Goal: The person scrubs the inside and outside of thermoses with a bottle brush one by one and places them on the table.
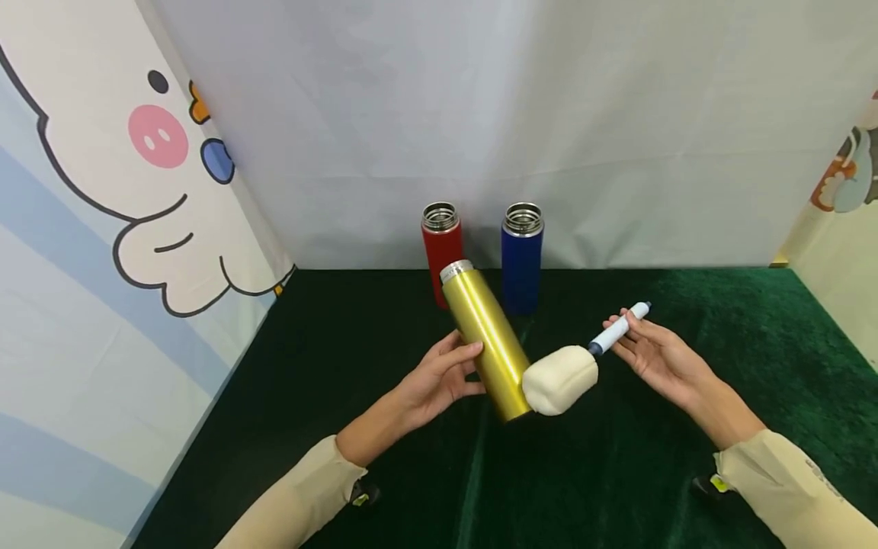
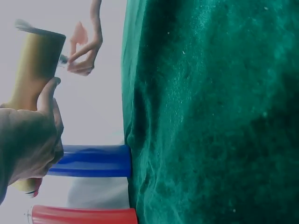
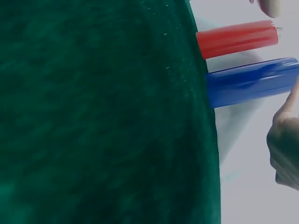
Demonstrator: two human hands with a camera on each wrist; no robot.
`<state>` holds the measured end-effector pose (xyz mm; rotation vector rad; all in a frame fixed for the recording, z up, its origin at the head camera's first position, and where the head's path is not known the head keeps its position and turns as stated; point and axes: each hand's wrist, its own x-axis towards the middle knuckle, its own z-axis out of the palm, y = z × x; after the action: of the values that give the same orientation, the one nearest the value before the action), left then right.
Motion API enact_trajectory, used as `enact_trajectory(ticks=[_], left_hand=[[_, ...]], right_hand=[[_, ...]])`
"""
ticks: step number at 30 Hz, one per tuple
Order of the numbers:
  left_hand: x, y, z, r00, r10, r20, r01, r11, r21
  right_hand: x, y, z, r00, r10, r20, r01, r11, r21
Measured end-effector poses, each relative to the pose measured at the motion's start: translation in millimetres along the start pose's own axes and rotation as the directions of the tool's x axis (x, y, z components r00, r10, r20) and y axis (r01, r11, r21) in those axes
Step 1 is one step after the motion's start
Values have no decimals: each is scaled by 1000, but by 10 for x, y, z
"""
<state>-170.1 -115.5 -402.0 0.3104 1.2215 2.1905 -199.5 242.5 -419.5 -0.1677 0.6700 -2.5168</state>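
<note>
My left hand (image 1: 442, 377) grips a shiny gold vacuum flask (image 1: 488, 339) around its body and holds it tilted. The silver neck (image 1: 456, 270) points up and to the left, the base down and to the right. Between thumb and fingers, my right hand (image 1: 658, 354) pinches the pale blue handle (image 1: 613, 333) of a sponge bottle brush. Its thick cream sponge head (image 1: 561, 380) points down and left, overlapping the flask's lower side in the head view. In the left wrist view, the gold flask (image 2: 39, 65) sits in my hand, its far end near the other hand.
A red flask (image 1: 443, 248) and a blue flask (image 1: 522, 263) stand upright and uncapped behind the hands, silver necks showing. A dark green cloth (image 1: 583, 473) covers the table. Behind it hangs a pale curtain (image 1: 549, 99), with a cartoon-printed panel (image 1: 89, 252) at the left.
</note>
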Motion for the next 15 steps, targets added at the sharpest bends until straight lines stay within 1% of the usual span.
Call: enact_trajectory(ticks=[1,3,4,6,8,9,10,12,13,15], left_hand=[[2,-20,9,1000,-12,8,12,1000,3],[-4,-56,27,999,-41,31,40,999,29],[-9,-71,38,997,-54,48,52,998,48],[-21,-89,54,995,-74,71,69,994,79],[-35,-88,61,994,-75,82,67,993,102],[-41,-82,64,994,-68,83,60,993,104],[-42,-75,63,995,-58,80,50,994,97],[-44,-49,54,998,-28,57,24,997,74],[-43,-35,46,999,-13,37,11,998,56],[-38,-2,25,1000,15,-7,-15,1000,25]], right_hand=[[26,5,30,1000,-10,-9,10,999,34],[76,10,102,999,-26,-19,28,989,148],[98,10,141,999,-35,-28,40,976,213],[134,2,210,997,-50,-52,64,941,332],[142,-12,258,995,-44,-87,75,916,394],[139,-17,268,994,-38,-106,77,918,389],[129,-21,270,992,-30,-124,73,928,365],[95,-27,257,990,-6,-138,46,956,288],[71,-26,238,992,10,-126,22,969,246],[24,-18,187,997,33,-75,-20,987,161]])
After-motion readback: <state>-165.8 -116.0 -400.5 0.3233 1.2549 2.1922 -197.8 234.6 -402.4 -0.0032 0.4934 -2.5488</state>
